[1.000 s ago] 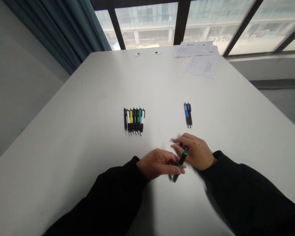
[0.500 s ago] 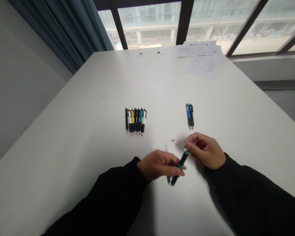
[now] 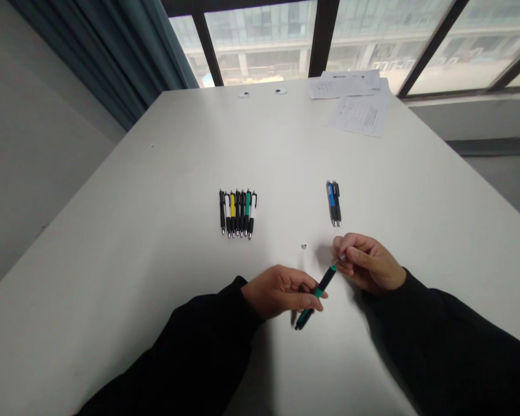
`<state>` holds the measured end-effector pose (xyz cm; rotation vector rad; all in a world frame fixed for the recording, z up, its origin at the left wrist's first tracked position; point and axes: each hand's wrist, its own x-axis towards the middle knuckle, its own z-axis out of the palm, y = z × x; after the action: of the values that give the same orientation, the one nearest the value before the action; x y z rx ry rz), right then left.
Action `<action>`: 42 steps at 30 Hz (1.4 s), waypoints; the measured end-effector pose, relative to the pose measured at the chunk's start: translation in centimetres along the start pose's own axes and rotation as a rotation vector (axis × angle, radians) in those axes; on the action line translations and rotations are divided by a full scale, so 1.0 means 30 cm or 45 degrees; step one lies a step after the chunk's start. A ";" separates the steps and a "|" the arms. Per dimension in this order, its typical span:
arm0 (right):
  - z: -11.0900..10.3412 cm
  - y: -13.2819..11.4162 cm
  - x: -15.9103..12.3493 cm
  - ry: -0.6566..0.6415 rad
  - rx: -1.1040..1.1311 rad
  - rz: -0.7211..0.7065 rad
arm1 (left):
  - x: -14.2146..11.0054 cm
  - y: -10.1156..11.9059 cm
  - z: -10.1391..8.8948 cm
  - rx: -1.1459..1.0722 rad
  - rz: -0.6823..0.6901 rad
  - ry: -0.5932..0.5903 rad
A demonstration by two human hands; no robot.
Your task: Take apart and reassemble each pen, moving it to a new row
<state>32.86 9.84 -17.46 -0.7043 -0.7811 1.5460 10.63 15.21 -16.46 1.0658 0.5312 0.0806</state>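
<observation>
My left hand (image 3: pixel 281 293) grips a green and black pen (image 3: pixel 327 279) between thumb and fingers, tilted with its open front end up and to the right. At that end, my right hand (image 3: pixel 368 263) pinches a small silvery pen part (image 3: pixel 343 256). A thin piece shows between this part and the barrel; too small to tell whether it is a refill or a spring. On the table just beyond the hands lies another tiny silvery piece (image 3: pixel 304 247).
A row of several pens (image 3: pixel 237 212), black, white, yellow and green, lies on the white table (image 3: pixel 112 242) at left centre. Two pens (image 3: pixel 334 203), one blue and one dark, lie at right. Paper sheets (image 3: pixel 355 110) and two white oval pieces (image 3: pixel 281 91) are near the window edge.
My right hand has moved slightly right, and the silvery part now shows at its fingertips. The pen in my left hand has tilted further, its upper end to the right.
</observation>
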 end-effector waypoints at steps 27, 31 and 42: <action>0.003 0.011 0.013 0.065 -0.151 -0.070 | 0.004 0.014 0.004 0.011 -0.014 -0.014; -0.002 0.011 0.011 0.063 -0.188 -0.050 | 0.004 0.005 0.001 0.001 -0.018 -0.007; -0.016 0.011 0.004 -0.019 -0.370 0.035 | 0.000 0.013 0.003 0.000 -0.026 -0.007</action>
<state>33.03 9.97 -18.00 -0.9195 -1.0238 1.4781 10.74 15.34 -16.08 1.0601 0.5370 0.0592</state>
